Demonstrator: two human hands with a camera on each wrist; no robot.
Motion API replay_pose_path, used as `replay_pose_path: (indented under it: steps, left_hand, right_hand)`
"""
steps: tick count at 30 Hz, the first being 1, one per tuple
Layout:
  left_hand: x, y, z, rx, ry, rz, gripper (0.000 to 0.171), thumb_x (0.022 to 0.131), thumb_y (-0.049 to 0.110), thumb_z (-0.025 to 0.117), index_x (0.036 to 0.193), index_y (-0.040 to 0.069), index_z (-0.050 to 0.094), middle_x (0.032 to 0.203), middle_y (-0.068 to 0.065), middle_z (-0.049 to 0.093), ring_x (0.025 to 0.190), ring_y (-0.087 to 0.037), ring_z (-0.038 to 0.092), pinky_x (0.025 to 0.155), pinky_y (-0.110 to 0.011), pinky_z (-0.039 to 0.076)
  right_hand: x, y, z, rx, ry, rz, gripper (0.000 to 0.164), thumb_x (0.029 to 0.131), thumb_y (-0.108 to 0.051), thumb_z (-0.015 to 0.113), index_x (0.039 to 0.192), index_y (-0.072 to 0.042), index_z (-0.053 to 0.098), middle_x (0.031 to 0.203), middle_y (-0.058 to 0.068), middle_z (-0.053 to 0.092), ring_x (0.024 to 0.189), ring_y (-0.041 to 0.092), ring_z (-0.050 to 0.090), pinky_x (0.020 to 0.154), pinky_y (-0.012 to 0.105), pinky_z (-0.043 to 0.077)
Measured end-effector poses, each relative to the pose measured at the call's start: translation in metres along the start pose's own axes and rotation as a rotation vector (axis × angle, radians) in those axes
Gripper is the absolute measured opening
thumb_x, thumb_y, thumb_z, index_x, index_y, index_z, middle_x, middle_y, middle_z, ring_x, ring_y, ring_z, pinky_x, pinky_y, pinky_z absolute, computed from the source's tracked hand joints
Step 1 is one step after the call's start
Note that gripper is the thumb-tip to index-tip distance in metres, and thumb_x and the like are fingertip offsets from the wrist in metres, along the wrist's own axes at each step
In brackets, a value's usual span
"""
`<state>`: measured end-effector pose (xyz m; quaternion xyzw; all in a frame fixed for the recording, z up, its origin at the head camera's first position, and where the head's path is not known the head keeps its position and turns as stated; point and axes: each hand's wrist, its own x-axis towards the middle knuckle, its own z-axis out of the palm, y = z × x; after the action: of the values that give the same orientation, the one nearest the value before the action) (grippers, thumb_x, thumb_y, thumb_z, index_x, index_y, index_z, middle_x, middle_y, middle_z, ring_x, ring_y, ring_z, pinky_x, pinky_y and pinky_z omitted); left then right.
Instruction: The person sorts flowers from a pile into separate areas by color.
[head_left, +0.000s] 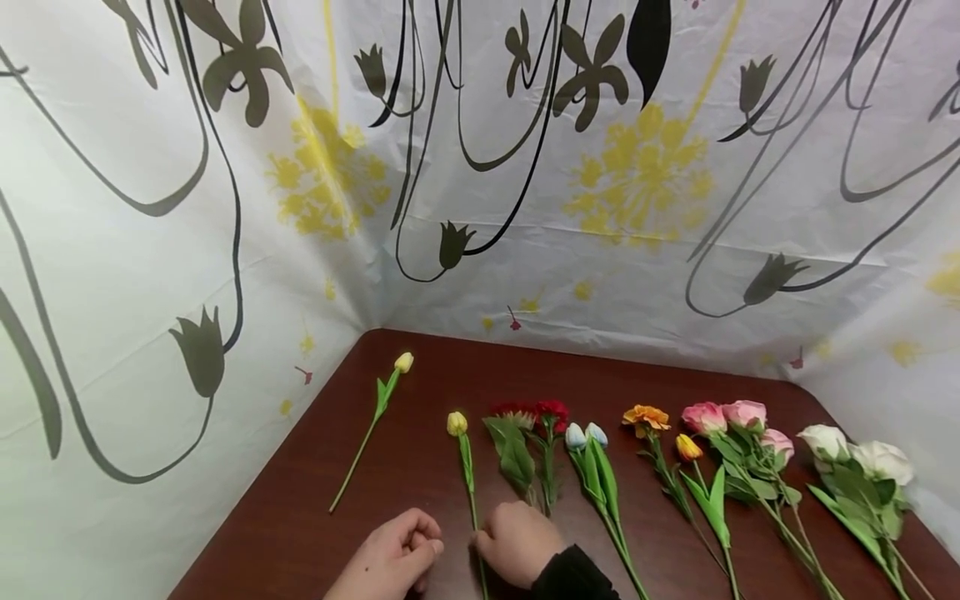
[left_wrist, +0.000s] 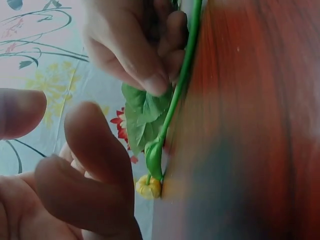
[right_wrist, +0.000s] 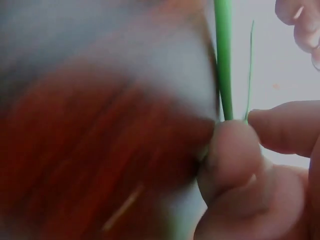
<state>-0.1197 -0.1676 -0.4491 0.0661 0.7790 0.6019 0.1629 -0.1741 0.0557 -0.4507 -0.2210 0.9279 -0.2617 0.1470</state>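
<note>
A yellow tulip (head_left: 457,424) lies with its green stem running toward the near edge of the table, between my two hands. My right hand (head_left: 520,543) is right beside this stem, its fingers loosely bent and thumb apart. In the left wrist view the whole stem (left_wrist: 184,75) passes in front of those fingers. A right-hand finger (right_wrist: 235,145) hides part of the stem in the right wrist view. My left hand (head_left: 392,557) hovers left of the stem, fingers relaxed and half curled, holding nothing. A paler yellow tulip (head_left: 404,362) lies farther left.
Right of the yellow tulip lie red flowers (head_left: 551,414), light blue tulips (head_left: 575,437), an orange flower (head_left: 646,417), an orange-yellow tulip (head_left: 687,448), pink roses (head_left: 744,414) and white roses (head_left: 885,461). A patterned curtain (head_left: 525,275) surrounds the brown table (head_left: 600,375).
</note>
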Motion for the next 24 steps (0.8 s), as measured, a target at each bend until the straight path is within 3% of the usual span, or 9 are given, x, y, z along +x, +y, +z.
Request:
replay_pose_path:
  steps: [6, 9, 14, 19, 24]
  left_hand:
    - [-0.003, 0.004, -0.019, 0.162, 0.097, -0.026, 0.02, 0.101, 0.028, 0.063, 0.108, 0.009, 0.063, 0.08, -0.002, 0.06, 0.068, -0.021, 0.057, 0.063, -0.036, 0.044]
    - [0.0, 0.011, -0.033, 0.351, 0.217, -0.037, 0.021, 0.1, 0.033, 0.064, 0.106, 0.012, 0.064, 0.078, 0.001, 0.06, 0.067, -0.018, 0.055, 0.062, -0.036, 0.043]
    - [0.011, 0.018, -0.057, 0.668, 0.401, -0.101, 0.02, 0.096, 0.034, 0.067, 0.103, 0.016, 0.066, 0.08, 0.007, 0.061, 0.07, -0.011, 0.056, 0.065, -0.039, 0.047]
    - [0.024, 0.014, -0.087, 0.808, 0.401, -0.139, 0.02, 0.094, 0.029, 0.07, 0.101, 0.012, 0.065, 0.078, 0.002, 0.057, 0.068, -0.016, 0.053, 0.061, -0.039, 0.045]
    - [0.035, 0.001, -0.106, 0.924, 0.362, -0.168, 0.024, 0.09, 0.028, 0.076, 0.085, 0.013, 0.058, 0.069, -0.001, 0.052, 0.061, -0.019, 0.049, 0.057, -0.036, 0.038]
  right_hand:
    - [-0.023, 0.011, -0.023, 0.112, 0.058, -0.01, 0.031, 0.1, -0.035, 0.062, 0.072, -0.022, 0.055, 0.061, -0.007, 0.043, 0.053, 0.011, 0.039, 0.055, 0.032, 0.032]
    - [-0.037, 0.025, -0.041, 0.182, 0.099, 0.015, 0.025, 0.101, -0.037, 0.06, 0.084, -0.02, 0.063, 0.066, -0.005, 0.052, 0.057, 0.013, 0.045, 0.055, 0.033, 0.035]
    - [-0.063, 0.057, -0.065, 0.264, 0.175, 0.164, 0.026, 0.102, -0.038, 0.06, 0.097, -0.014, 0.068, 0.072, 0.0, 0.056, 0.061, 0.018, 0.048, 0.056, 0.036, 0.038]
    - [-0.08, 0.076, -0.076, 0.299, 0.256, 0.329, 0.025, 0.102, -0.036, 0.06, 0.096, -0.013, 0.067, 0.071, 0.003, 0.056, 0.06, 0.021, 0.048, 0.057, 0.036, 0.038]
    - [-0.09, 0.088, -0.08, 0.315, 0.279, 0.388, 0.023, 0.104, -0.032, 0.056, 0.095, -0.013, 0.066, 0.071, 0.004, 0.056, 0.059, 0.023, 0.048, 0.057, 0.037, 0.038]
